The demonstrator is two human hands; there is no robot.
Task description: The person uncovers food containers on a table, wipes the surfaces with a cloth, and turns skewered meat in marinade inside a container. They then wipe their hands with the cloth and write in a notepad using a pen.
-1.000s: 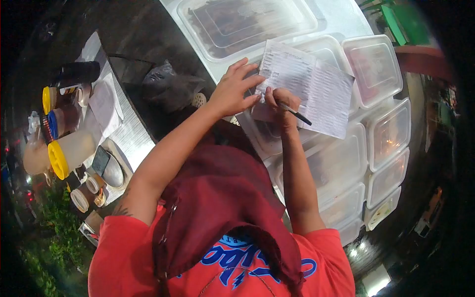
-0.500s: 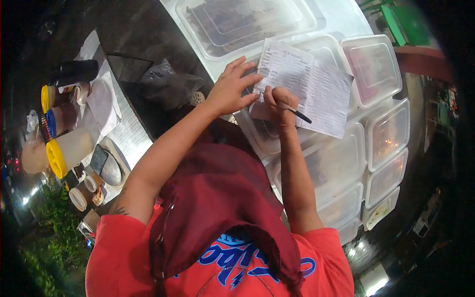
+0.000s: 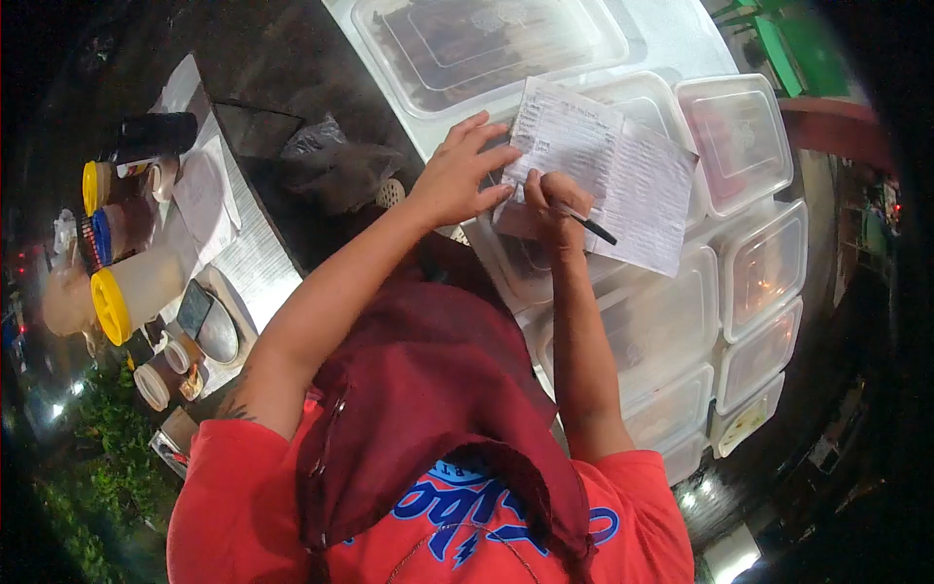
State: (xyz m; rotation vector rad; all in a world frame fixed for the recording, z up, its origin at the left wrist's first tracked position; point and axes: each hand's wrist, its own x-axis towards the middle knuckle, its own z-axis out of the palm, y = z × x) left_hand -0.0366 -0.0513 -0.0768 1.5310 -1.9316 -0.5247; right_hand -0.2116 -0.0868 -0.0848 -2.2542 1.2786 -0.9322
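An open notebook [image 3: 647, 190] lies on top of the lidded plastic containers, its two pages covered in rows of handwriting. My right hand [image 3: 559, 209] is closed around a dark pen [image 3: 598, 231] and rests at the lower part of the left page. The pen's writing tip is hidden by the hand. My left hand [image 3: 462, 175] has its fingers spread, the fingertips touching the left edge of the notebook.
Several clear lidded containers [image 3: 671, 292] stand around and under the notebook on a white table [image 3: 409, 127]. At left, a second table [image 3: 258, 282] holds a yellow-lidded jug [image 3: 141, 292], small tubs, an oval metal dish [image 3: 219, 336] and papers. A plastic bag [image 3: 341, 165] lies between.
The view has shifted slightly, moving the table and notebook a little down and right. Both hands keep nearly the same places at the notebook, and the right still holds the pen.
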